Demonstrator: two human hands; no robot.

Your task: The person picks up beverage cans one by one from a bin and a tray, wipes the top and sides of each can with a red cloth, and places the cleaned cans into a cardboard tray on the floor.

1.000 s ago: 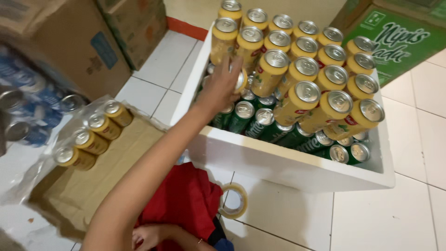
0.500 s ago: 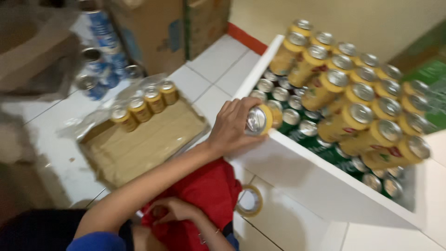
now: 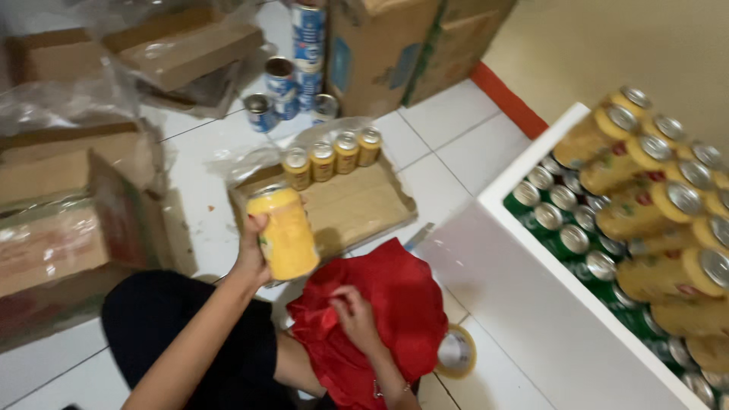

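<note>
A: What was the surface?

B: White tiled floor (image 3: 448, 144), grey grout lines, orange-red strip where it met the wall.

A: What sat directly on it?

B: Flat cardboard tray (image 3: 345, 209) mid-floor, plastic wrap still partly on. Blue cans (image 3: 285, 91) stood just behind it, next to two tall cardboard boxes (image 3: 395, 45). More opened boxes (image 3: 68, 212) with loose plastic along the left side.

A: Right side?

B: White cooler box (image 3: 531, 296), resting on the tiles. Tape roll (image 3: 457, 351) lay flat just beside its near wall. The person also sat on the floor, near edge of view.
</note>
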